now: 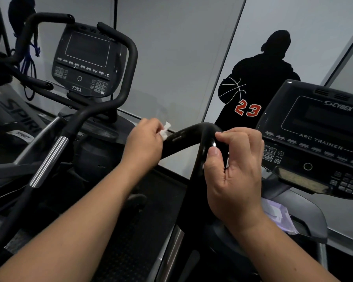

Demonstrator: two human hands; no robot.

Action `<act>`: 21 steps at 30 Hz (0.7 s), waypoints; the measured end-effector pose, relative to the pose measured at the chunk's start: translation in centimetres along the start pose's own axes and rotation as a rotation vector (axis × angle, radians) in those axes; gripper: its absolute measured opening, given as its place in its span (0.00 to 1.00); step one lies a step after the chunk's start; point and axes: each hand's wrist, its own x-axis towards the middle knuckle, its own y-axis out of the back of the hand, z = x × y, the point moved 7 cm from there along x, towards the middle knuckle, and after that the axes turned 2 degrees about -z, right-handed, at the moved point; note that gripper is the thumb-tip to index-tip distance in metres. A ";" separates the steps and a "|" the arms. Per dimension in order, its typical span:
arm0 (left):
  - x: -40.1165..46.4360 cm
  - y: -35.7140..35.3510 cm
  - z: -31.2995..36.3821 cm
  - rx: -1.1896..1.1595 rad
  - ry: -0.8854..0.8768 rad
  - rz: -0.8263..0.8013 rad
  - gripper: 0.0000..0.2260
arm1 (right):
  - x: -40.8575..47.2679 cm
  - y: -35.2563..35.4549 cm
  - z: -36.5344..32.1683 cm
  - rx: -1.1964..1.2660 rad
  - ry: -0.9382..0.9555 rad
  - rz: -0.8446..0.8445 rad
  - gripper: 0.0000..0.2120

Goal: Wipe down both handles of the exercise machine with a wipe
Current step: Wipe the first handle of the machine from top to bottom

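A grey wall (171,58) fills the background, carrying a black silhouette of a basketball player (259,82) with a red 23. It stands beyond the hands, up and to the right.

Two exercise machines face it. The nearer one's console (318,139), marked Cybex Arc Trainer, sits just right of the right hand and is cut off at the frame edge. A second console (84,62), marked 750A, stands well left of and beyond the left hand, with looped black bars round it. Further left, dark equipment with partial lettering is too dim to make out.

The handle (188,137) of the near machine is a glossy black bar that rises from the bottom centre, bends at the top between the two hands, and slopes down to the left. Its lower stretch is lost in shadow.

Both bare forearms reach in from the bottom edge. The right hand (234,171) curls round the handle just below the bend, thumb on the near face, fingers wrapped behind it and partly hidden. The left hand (145,141) pinches a small white wipe (165,131) between thumb and fingertips, at the sloping part left of the bend. The wipe is crumpled, mostly hidden by the fingers, and seems to touch the bar, though contact is hard to confirm.

Below the right wrist lies a pale, crinkled packet (277,216), blurred and partly covered by the arm.
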 end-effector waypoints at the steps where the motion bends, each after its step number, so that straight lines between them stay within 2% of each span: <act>1: -0.1 0.1 0.4 -0.012 -0.003 -0.020 0.04 | 0.0 0.0 0.0 0.005 -0.002 0.000 0.14; 4: -1.1 -0.2 2.8 -0.064 -0.147 -0.066 0.03 | 0.0 0.0 0.2 0.017 -0.001 0.003 0.15; 8: -0.1 0.2 1.5 -0.031 -0.051 -0.062 0.03 | 0.0 -0.1 0.2 0.015 -0.003 -0.004 0.15; 12: -1.2 -0.5 3.8 -0.073 -0.172 -0.089 0.03 | 0.1 -0.1 0.1 -0.002 0.007 0.003 0.15; 16: -0.3 -0.1 3.0 -0.010 -0.088 -0.018 0.05 | 0.1 0.0 0.0 -0.012 0.000 0.001 0.15; 19: -1.0 -0.5 4.8 -0.030 -0.172 -0.042 0.04 | 0.0 0.1 0.0 -0.014 0.003 0.004 0.15; 21: -0.5 -0.5 3.9 -0.015 -0.122 -0.034 0.05 | 0.0 0.1 0.0 -0.015 0.000 0.005 0.16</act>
